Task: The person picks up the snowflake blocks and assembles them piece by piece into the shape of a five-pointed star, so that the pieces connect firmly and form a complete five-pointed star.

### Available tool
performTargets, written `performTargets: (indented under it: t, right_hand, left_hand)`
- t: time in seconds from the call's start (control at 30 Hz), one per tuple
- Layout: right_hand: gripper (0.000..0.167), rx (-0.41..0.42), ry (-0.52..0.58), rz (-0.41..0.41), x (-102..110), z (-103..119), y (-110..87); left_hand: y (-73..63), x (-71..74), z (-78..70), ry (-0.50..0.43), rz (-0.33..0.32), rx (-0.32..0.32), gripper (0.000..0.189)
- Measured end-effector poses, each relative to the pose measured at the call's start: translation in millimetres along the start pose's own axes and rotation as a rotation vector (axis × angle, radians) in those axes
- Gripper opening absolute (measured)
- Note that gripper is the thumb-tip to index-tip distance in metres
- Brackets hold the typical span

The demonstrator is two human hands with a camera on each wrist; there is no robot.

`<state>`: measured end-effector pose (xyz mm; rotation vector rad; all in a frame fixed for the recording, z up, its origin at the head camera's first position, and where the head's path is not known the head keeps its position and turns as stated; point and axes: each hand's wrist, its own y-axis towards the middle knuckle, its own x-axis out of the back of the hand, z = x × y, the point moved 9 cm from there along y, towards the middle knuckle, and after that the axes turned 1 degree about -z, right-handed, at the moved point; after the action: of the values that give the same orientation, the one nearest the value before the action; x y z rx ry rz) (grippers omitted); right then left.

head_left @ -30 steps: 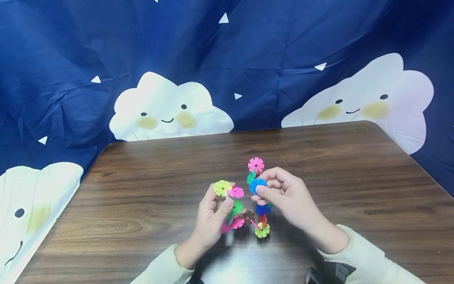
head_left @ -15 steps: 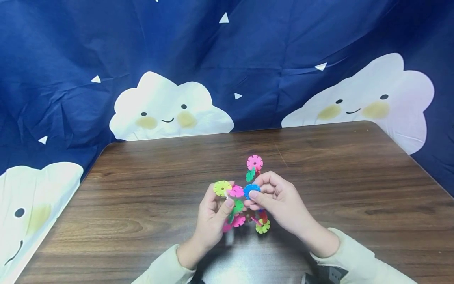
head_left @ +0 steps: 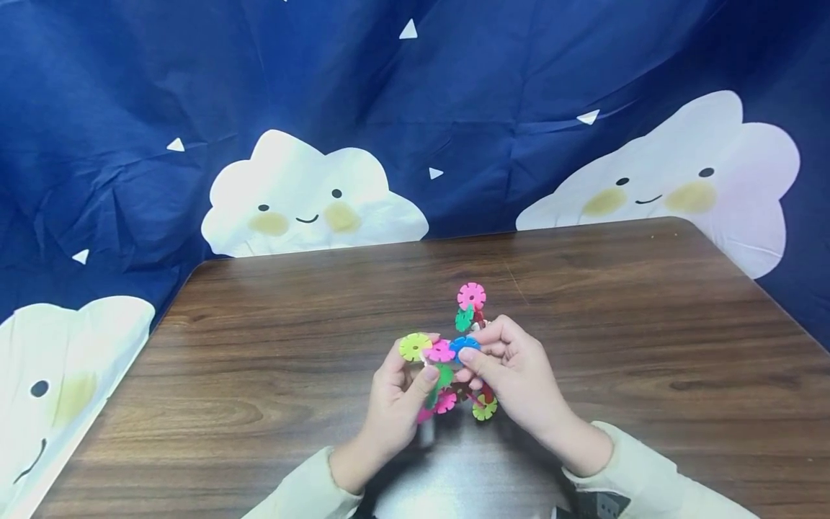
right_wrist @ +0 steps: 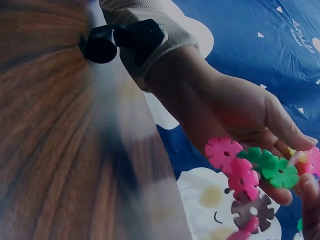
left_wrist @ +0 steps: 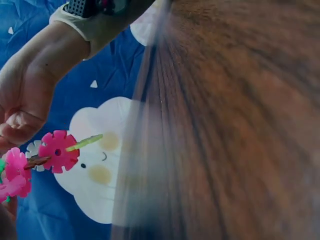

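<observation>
My left hand (head_left: 395, 400) grips a chain of notched plastic discs between thumb and fingers. At its near end a yellow disc (head_left: 415, 347) and a pink disc (head_left: 441, 351) stick up above the thumb. Between thumb and forefinger, my right hand (head_left: 528, 386) pinches a blue disc (head_left: 459, 344), its edge right at the pink one. The chain loops below through green discs (right_wrist: 280, 171) and a brown disc (right_wrist: 245, 212) to a yellow-green disc (head_left: 484, 409). Behind the right fingers rises its other end, topped by a pink disc (head_left: 471, 296). The right fingers hide part of the loop.
A brown wood-grain table (head_left: 292, 310) lies under both hands. Behind it hangs a dark blue curtain (head_left: 480, 65) with smiling white clouds (head_left: 298, 180). Dark camera mounts (right_wrist: 125, 42) sit at the wrists, over pale sleeves.
My right hand has moved left with the blue disc, bringing it from apart to the pink disc's edge. The left hand keeps its grip on the chain and has shifted slightly.
</observation>
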<state>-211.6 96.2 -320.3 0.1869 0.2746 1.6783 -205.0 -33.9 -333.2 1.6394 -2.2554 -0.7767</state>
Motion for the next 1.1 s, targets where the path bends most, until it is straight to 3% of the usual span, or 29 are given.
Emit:
performTargets:
  t: [0.23, 0.43, 0.73, 0.87, 1.1]
  right_hand:
    - [0.017, 0.014, -0.002, -0.029, -3, -1, -1.3]
    - [0.018, -0.02, 0.015, 0.003, -3, -9, 1.1]
    - [0.015, -0.041, -0.174, 0.009, 7, -12, 7.3]
    - [0.012, 0.022, -0.253, -0.027, 10, -7, 6.9]
    - [0.01, 0.224, -0.423, -0.083, 13, 12, 5.8]
  left_hand:
    - [-0.2, 1.5, 1.9, 0.049, -0.034, -0.018, 0.038]
    - [0.1, 1.9, 6.1, 0.064, 0.001, 0.004, 0.029]
    - [3.0, -0.4, 4.6, 0.02, 0.051, -0.013, 0.029]
    - [3.2, -0.1, 7.5, -0.027, 0.051, 0.029, 0.033]
    - [3.2, 0.2, 13.1, -0.024, 0.038, 0.122, 0.033]
